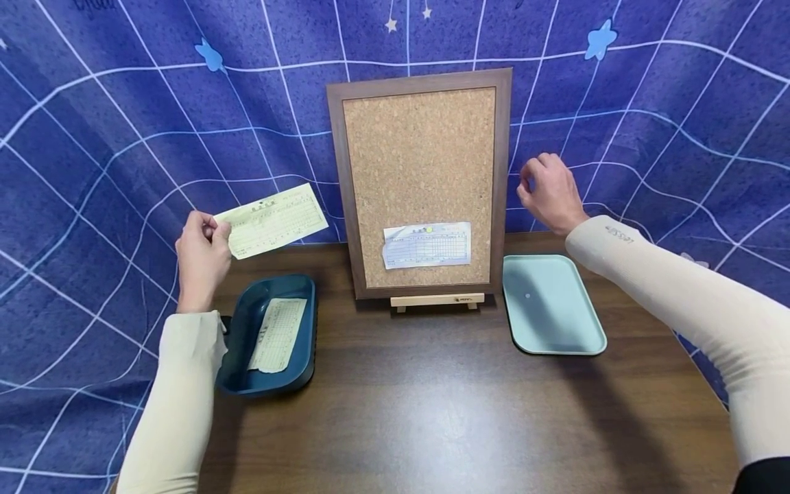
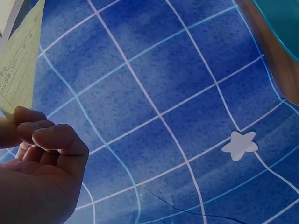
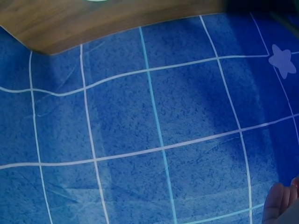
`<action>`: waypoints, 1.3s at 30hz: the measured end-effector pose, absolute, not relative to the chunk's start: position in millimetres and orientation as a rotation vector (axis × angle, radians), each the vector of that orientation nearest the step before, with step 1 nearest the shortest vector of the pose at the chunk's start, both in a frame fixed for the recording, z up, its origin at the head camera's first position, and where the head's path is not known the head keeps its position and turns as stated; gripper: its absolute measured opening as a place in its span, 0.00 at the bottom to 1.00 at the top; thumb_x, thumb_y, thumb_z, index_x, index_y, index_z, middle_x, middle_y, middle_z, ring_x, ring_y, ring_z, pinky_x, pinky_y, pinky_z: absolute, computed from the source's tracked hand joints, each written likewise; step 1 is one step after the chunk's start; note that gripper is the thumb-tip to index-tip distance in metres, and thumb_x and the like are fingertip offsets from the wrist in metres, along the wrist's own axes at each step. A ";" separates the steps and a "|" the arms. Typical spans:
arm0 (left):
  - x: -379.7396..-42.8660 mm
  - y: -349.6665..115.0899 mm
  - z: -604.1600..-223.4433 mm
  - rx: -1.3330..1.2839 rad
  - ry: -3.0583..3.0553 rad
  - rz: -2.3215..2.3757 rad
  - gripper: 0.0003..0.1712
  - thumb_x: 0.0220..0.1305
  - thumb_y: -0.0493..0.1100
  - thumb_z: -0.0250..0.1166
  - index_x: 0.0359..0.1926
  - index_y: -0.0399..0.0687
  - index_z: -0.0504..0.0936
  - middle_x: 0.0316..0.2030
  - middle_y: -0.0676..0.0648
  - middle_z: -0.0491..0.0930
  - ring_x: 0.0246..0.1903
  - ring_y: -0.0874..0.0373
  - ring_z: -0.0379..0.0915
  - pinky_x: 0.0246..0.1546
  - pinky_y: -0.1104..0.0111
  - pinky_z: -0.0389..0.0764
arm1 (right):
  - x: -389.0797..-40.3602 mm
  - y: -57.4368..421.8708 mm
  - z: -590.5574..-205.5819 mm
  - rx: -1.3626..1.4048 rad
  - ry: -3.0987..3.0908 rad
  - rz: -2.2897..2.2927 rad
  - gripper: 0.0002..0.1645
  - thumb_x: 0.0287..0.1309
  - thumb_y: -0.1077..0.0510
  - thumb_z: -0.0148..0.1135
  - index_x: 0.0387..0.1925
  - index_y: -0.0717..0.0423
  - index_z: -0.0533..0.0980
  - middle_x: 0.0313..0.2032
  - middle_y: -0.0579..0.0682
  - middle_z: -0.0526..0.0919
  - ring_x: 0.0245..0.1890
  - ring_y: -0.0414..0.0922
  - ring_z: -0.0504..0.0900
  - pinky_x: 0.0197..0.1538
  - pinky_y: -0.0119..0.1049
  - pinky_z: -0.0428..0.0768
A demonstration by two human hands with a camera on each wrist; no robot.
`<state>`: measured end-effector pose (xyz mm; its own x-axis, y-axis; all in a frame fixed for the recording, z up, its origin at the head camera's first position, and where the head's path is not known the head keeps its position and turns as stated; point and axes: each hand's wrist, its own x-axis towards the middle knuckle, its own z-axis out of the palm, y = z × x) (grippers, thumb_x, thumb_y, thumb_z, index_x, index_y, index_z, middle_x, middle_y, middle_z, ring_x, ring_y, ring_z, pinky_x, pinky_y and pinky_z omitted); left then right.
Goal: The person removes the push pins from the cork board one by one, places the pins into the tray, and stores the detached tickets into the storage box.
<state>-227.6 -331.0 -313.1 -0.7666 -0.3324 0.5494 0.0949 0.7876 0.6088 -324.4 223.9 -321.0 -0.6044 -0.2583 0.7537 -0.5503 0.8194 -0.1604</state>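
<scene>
Pinching one yellow slip in the left hand

Left hand (image 1: 204, 259): thumb and fingers closed on the left end of a printed yellow slip (image 1: 274, 223), held raised, its free end toward the board and apart from it

Right hand (image 1: 551, 193): fingers curled, raised beyond the far right side of the board; whether something small sits between the fingertips, cannot tell

Dark blue basin (image 1: 284, 280): on the table, below and just right of the left grip; contains a pale printed paper (image 1: 278, 336), lying inside

Cork board (image 1: 422, 158), brown frame: upright between the two hands, right of the left grip

White and blue form (image 1: 426, 248): on the lower part of the cork, right of the left grip and a little lower; one yellow spot (image 1: 429, 230) at its top edge

Wooden stand (image 1: 438, 300): at the foot of the frame, between and below both hands

Light blue tray (image 1: 558, 309): on the table below the right hand; one small white spot on its surface

Table (image 1: 432, 412): dark wood grain, below both hands

Blue cloth (image 1: 142, 110): white grid lines and stars, behind both hands
</scene>
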 end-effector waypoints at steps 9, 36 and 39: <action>-218.1 -343.7 -322.3 0.173 -2.328 -0.809 0.12 0.66 0.43 0.56 0.40 0.37 0.70 0.28 0.44 0.72 0.28 0.52 0.64 0.30 0.66 0.62 | -321.0 225.3 -330.1 0.581 -2.251 0.505 0.03 0.46 0.67 0.59 0.25 0.64 0.72 0.27 0.58 0.71 0.33 0.59 0.70 0.39 0.52 0.68; -184.2 -366.7 -363.3 0.073 -2.507 -0.659 0.10 0.66 0.40 0.53 0.41 0.35 0.71 0.25 0.42 0.75 0.26 0.49 0.68 0.28 0.63 0.63 | -312.3 249.0 -361.9 0.502 -2.301 0.533 0.05 0.45 0.66 0.60 0.24 0.64 0.72 0.26 0.59 0.72 0.31 0.59 0.71 0.38 0.53 0.69; -181.6 -368.2 -368.6 0.059 -2.511 -0.645 0.09 0.65 0.39 0.53 0.40 0.35 0.71 0.25 0.42 0.75 0.25 0.49 0.69 0.27 0.63 0.64 | -311.5 250.7 -365.3 0.501 -2.306 0.533 0.05 0.45 0.66 0.61 0.24 0.64 0.72 0.25 0.59 0.72 0.31 0.59 0.71 0.37 0.53 0.69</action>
